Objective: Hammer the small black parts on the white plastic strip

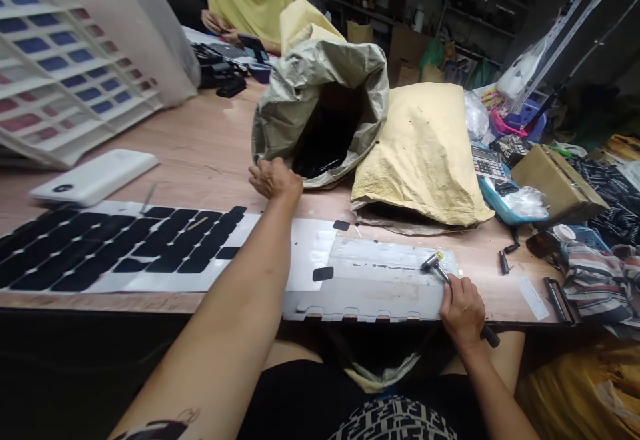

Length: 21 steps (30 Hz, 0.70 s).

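The right hand's (463, 307) fingers wrap a slim metal hammer (431, 263) over translucent plastic sheeting (360, 300). The left hand (274, 179) curls at a grey sack's (290, 100) crinkled round mouth, grip unclear; rounded black patches (110, 252) cover white backing (255, 227) on the wood-grained desk (210, 133).

One hammer (439, 269), two tabletop sacks (420, 150); one calculator (489, 163)

A white flat device (95, 179) lies at left. At right, a calculator (490, 164) sits beside a cardboard box (557, 183); striped cloth (597, 280) lies nearer.
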### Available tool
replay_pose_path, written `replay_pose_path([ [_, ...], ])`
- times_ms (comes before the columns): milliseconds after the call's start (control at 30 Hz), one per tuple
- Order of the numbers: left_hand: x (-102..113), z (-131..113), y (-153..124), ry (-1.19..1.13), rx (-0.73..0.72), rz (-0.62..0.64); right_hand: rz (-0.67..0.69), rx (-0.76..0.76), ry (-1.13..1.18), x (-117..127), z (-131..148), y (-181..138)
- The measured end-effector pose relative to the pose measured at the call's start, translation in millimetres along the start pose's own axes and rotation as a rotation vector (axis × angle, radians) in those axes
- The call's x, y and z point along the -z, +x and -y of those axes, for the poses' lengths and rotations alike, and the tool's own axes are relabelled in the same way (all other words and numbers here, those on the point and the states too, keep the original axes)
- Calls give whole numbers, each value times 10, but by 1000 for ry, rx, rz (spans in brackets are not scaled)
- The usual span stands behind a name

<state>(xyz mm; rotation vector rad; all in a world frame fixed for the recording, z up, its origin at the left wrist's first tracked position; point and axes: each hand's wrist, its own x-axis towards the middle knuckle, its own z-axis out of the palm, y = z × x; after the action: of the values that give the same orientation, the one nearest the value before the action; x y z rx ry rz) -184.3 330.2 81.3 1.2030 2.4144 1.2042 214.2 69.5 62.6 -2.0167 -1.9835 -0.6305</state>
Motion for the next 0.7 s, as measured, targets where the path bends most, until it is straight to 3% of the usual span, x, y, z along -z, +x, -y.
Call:
replay_pose_path([
  [67, -43, 93, 32, 19, 50, 45, 4, 3, 7, -5, -5, 2],
  [200, 14, 108, -90, -21, 138, -54, 16, -3, 24, -10, -12, 6],
  [300, 192, -4, -389, -108, 209, -184, 29, -10, 34, -6, -4, 7],
  [367, 318, -104, -765, -243, 140, -180, 32, -13, 38, 2, 3, 7],
  [400, 365, -152, -1007, -322, 50, -114, 33, -14, 38, 6, 5, 6],
  [467, 405, -236, -1550, -492, -247, 217, 33, -14, 30, 17, 5, 4],
  [567, 328, -305, -2297, -368, -529, 677, 38, -12, 21, 28, -3, -6],
  [633, 234, -306, -2607, -230, -615, 807, 43, -16, 27, 29, -4, -19],
  [700, 158, -281, -2741, -156, -673, 818, 47, -28, 41, 26, 0, -29],
])
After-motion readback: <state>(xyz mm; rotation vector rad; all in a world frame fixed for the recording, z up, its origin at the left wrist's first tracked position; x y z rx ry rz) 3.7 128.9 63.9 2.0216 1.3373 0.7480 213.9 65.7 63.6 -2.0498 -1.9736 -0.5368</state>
